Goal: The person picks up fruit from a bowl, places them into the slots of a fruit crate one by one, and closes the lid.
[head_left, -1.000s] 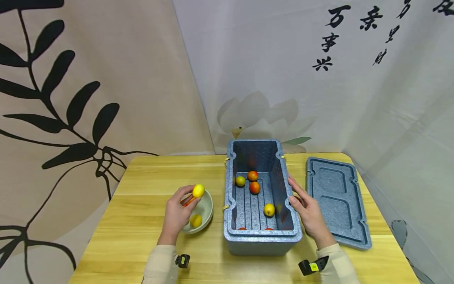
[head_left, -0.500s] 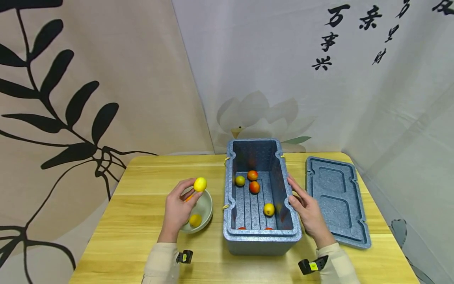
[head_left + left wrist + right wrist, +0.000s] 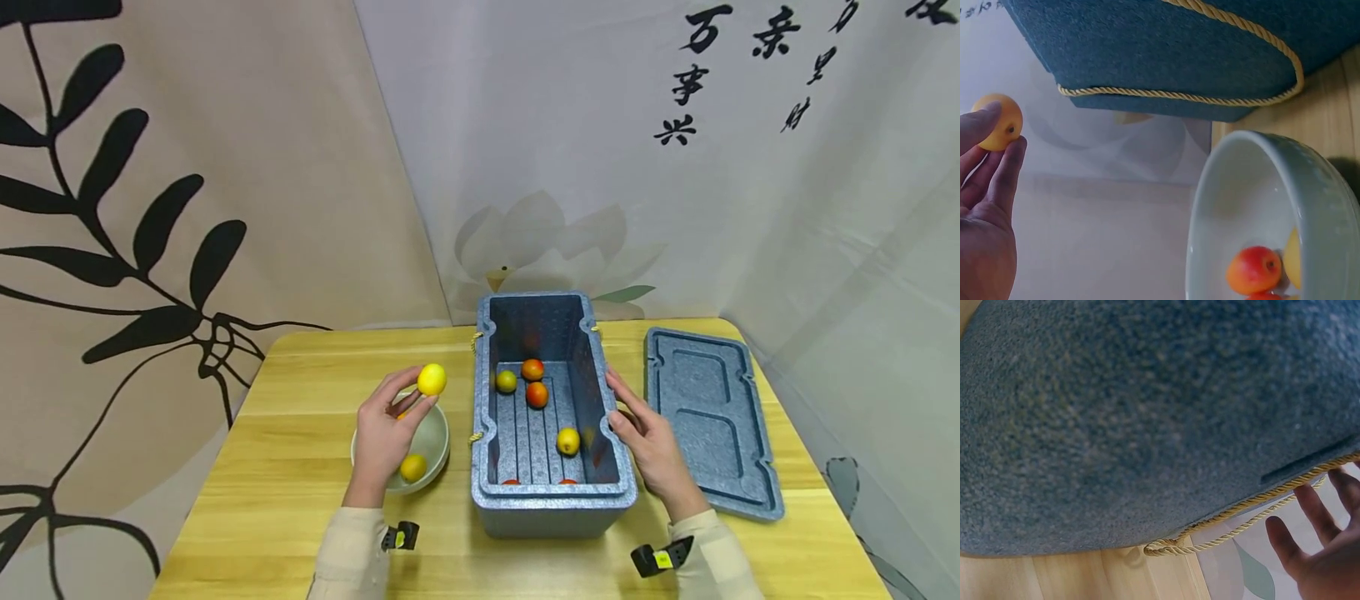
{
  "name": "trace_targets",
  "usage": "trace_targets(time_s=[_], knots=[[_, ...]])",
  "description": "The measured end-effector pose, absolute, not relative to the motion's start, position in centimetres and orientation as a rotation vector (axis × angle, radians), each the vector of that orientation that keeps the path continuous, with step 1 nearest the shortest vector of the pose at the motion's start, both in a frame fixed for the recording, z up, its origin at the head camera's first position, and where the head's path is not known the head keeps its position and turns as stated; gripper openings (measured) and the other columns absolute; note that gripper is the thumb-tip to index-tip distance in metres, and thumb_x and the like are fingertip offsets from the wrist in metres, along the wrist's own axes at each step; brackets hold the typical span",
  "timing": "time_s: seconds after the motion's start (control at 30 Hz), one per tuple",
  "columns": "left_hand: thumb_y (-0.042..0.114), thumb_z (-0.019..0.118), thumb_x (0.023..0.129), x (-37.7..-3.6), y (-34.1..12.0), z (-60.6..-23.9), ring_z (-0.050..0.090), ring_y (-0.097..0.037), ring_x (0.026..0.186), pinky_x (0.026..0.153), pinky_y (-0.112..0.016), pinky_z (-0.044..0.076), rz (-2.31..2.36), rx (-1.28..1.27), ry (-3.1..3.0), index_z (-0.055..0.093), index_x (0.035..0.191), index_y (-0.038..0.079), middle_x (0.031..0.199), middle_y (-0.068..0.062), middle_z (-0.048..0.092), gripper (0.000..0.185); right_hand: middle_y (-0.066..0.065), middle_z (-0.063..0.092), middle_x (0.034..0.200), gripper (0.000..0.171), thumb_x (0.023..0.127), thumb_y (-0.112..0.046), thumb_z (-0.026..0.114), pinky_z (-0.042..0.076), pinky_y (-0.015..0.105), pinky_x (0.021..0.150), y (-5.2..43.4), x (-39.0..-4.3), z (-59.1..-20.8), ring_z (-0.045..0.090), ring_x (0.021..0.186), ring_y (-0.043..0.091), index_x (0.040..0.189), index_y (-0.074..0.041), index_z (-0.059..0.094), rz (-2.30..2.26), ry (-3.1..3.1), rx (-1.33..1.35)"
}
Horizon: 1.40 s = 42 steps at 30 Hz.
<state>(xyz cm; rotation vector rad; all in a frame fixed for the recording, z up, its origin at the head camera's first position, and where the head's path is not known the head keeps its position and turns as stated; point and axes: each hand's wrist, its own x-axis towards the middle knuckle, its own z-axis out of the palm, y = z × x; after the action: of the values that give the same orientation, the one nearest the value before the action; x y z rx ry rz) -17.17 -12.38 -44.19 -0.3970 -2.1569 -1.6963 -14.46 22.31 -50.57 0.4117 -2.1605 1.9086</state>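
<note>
My left hand (image 3: 382, 437) pinches a small round yellow fruit (image 3: 432, 379) between thumb and fingertips, above the far rim of a pale green bowl (image 3: 433, 435). A yellow fruit (image 3: 412, 467) lies in that bowl, and the left wrist view shows a red-orange fruit (image 3: 1254, 270) there too. My right hand (image 3: 654, 454) touches the right side of a blue-grey foam box (image 3: 551, 522), fingers extended. Inside the box are a green fruit (image 3: 506, 382), two red-orange fruits (image 3: 536, 395) and a yellow one (image 3: 567, 442). Bits of red show behind its near wall.
The box's lid (image 3: 716, 433) lies flat on the wooden table (image 3: 262, 483), right of the box. Gold rope handles (image 3: 1179, 95) hang along the box's sides. Behind the table hangs a printed cloth backdrop (image 3: 300, 167).
My left hand has lifted the yellow fruit slightly and moved it right, towards the box. The right hand stays at the box's side.
</note>
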Motion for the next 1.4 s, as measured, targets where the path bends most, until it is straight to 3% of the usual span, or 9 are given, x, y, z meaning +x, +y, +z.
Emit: trace_targets(time_s=[0.17, 0.43, 0.7, 1.2, 1.4], knots=[[-0.011, 0.074, 0.081, -17.3, -12.0, -43.7, 0.061, -0.030, 0.109, 0.089, -0.042, 0.053, -1.713, -0.430, -2.149, 0.065, 0.117, -0.011, 0.116, -0.021, 0.063, 0.037, 0.012, 0.034, 0.155, 0.051, 0.098, 0.009, 0.049, 0.044, 0.019, 0.097, 22.3, -14.5, -50.4, 0.045, 0.129, 0.011, 0.147, -0.003, 0.044, 1.913, -2.159, 0.412], [-0.006, 0.077, 0.080, -18.7, -11.7, -45.1, 0.061, -0.026, 0.109, 0.089, -0.030, 0.053, -1.793, -0.464, -2.113, 0.067, 0.119, -0.004, 0.119, -0.015, 0.063, 0.041, 0.012, 0.034, 0.155, 0.050, 0.098, 0.008, 0.049, 0.044, 0.019, 0.098, 22.2, -14.4, -50.4, 0.045, 0.129, 0.014, 0.147, -0.002, 0.044, 1.923, -2.155, 0.411], [-0.007, 0.078, 0.078, -19.1, -10.5, -45.0, 0.061, -0.027, 0.109, 0.088, -0.040, 0.054, -1.831, -0.562, -2.093, 0.067, 0.120, -0.003, 0.119, -0.014, 0.063, 0.043, 0.016, 0.033, 0.154, 0.049, 0.098, 0.009, 0.048, 0.041, 0.018, 0.100, 22.2, -14.5, -50.4, 0.040, 0.135, 0.010, 0.147, 0.000, 0.043, 1.912, -2.135, 0.446], [-0.012, 0.072, 0.082, -19.0, -7.7, -41.8, 0.060, -0.027, 0.112, 0.092, -0.045, 0.051, -1.922, -0.709, -2.088, 0.063, 0.124, -0.007, 0.121, -0.016, 0.062, 0.044, 0.016, 0.034, 0.154, 0.049, 0.098, 0.009, 0.049, 0.042, 0.019, 0.100, 22.2, -14.5, -50.3, 0.041, 0.133, 0.011, 0.146, 0.000, 0.044, 1.921, -2.130, 0.440], [-0.011, 0.073, 0.082, -20.5, -7.1, -42.7, 0.060, -0.029, 0.111, 0.091, -0.042, 0.053, -1.911, -0.757, -2.119, 0.063, 0.123, -0.007, 0.123, -0.018, 0.061, 0.043, 0.017, 0.034, 0.154, 0.049, 0.098, 0.010, 0.049, 0.042, 0.019, 0.101, 22.2, -14.5, -50.5, 0.040, 0.134, 0.011, 0.146, 0.001, 0.044, 1.922, -2.118, 0.450]])
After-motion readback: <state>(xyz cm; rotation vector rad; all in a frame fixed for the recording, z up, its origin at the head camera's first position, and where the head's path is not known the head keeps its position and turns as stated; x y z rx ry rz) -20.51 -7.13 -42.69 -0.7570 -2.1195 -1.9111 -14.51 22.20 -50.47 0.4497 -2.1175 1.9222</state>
